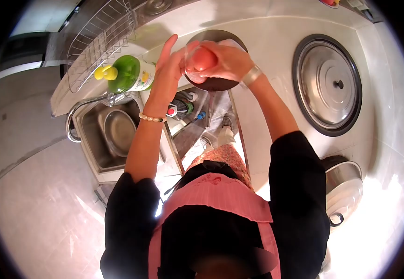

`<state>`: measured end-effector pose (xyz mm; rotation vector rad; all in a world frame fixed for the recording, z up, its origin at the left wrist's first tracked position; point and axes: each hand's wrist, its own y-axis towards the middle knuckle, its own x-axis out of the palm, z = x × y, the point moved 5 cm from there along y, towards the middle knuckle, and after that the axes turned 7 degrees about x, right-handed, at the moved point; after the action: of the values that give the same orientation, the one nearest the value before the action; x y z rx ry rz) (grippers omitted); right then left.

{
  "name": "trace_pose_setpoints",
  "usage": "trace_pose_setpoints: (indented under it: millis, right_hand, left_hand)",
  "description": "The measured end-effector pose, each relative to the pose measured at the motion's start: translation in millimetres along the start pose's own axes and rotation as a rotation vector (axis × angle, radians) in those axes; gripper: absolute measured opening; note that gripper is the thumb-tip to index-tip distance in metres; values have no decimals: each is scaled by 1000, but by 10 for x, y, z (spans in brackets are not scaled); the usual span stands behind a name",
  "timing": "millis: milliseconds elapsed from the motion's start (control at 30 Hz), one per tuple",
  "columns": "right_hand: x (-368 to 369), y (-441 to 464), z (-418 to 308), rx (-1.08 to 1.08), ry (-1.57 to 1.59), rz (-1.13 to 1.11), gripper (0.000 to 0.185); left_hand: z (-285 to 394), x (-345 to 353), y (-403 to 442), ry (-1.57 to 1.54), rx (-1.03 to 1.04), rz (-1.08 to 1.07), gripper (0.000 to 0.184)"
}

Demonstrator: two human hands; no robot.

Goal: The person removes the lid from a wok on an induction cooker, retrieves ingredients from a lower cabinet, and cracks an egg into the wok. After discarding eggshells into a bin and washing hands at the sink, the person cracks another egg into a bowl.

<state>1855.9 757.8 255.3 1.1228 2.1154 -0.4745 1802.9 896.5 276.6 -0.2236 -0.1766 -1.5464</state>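
Two hands together over a dark round pan (219, 85), a red tomato (204, 59) between them, right hand (234, 61) with fingers curled around it, left hand (168, 69) close beside, cannot tell whether its fingers grip, green bottle (125, 74) near the left wrist.

On the pale, curved counter (267, 56): at the right, a big round metal lid (320, 90) with a black knob (338, 84), and nearer, a shiny pot (344, 186). At the back, a dark round thing (220, 85), partly hidden. At the left, a green bottle (128, 75) with a yellow top (106, 72), close by a wire rack (100, 43).
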Motion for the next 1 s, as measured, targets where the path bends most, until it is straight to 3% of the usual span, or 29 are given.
trace_pose_setpoints:
  millis: [133,367,467,567,667,767,800,900,933,1000]
  right_hand:
    - [252,359,78,20,-186,-242,61]
    - [260,456,409,-166,70,-157,56]
    - [156,339,528,-152,-106,121,50]
    - [69,255,590,-185,30,33,42]
    - [-331,77,416,-134,-294,391,33]
    - [-78,12,867,328,-83,297,31]
    - [108,55,1157,228,-45,200,32]
    - [220,56,1342,443,453,139,25]
    - [9,-38,989,577,859,152,19]
    - [-137,-71,701,530,1146,87,16]
  left_hand:
    - [26,-50,-9,-12,-23,29,56]
    - [27,-119,-32,-48,-40,50,52]
    - [-9,-261,-19,-147,-27,72,49]
    - [-34,-333,-47,-218,10,66,48]
    - [-65,-354,-53,-224,46,22,49]
    - [-49,-307,-53,-233,46,14,48]
    - [-45,-295,-35,-247,51,14,48]
    - [-34,-297,-39,-272,50,52,49]
    - [-22,-303,-20,-273,47,81,50]
    - [13,-251,6,-250,15,110,50]
